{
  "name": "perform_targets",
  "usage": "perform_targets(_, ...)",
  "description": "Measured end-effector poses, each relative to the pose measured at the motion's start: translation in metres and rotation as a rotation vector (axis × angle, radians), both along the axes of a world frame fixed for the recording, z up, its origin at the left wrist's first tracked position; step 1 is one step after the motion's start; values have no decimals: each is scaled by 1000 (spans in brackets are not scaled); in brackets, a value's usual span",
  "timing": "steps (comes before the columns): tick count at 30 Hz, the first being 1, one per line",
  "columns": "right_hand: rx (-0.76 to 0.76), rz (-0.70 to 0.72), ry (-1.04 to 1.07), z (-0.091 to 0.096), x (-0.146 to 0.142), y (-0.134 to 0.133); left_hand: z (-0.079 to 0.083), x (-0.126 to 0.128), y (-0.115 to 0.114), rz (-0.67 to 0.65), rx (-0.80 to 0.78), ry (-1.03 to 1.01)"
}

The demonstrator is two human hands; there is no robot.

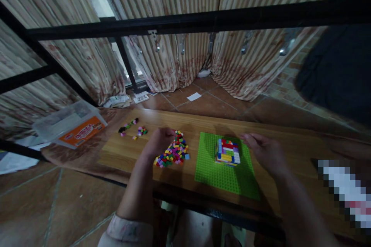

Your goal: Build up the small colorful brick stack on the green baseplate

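Observation:
My left hand (pixel 160 141) reaches over the far left side of a heap of small coloured building bricks (pixel 175 151). Its fingers are drawn together among the bricks, and anything between them is hidden. My right hand (pixel 259 147) hovers at the right edge of a green studded baseplate (pixel 207 173), thumb and fingers pinched; what they hold, if anything, is too small to make out. On the baseplate stands a block-shaped build of multicoloured bricks (pixel 228 151), just left of my right hand and apart from it. A light-blue brick (pixel 187 157) lies at the heap's right side.
Smaller brick groups (pixel 142 131) lie on the wooden table (pixel 116 154) at the left. Past them is a clear plastic box (pixel 72 123) with an orange label. A black metal bar (pixel 185 20) crosses in front of the curtains. A pixelated object (pixel 344 189) is at the right.

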State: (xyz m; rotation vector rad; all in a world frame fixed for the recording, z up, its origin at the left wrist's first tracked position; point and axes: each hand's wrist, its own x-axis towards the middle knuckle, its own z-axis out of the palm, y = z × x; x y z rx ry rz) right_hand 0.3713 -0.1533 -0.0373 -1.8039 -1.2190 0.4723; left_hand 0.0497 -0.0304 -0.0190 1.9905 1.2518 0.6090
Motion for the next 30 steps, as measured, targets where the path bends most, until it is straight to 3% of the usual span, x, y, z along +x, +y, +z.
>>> perform_targets(3,9,-49,-17,2,-1,-1,0,-5,-6,-83,-13,115)
perform_targets(9,45,-69,-5,6,-6,1,0,23,-31,-291,41,345)
perform_targets(18,98,-7,40,4,-4,0,-11,43,-45,-287,216,612)
perform_targets(23,141,-21,28,12,-9,-1,-3,49,-43,-300,267,414)
perform_targets(30,208,11,73,15,-16,0,0,64,-47,-305,207,92)
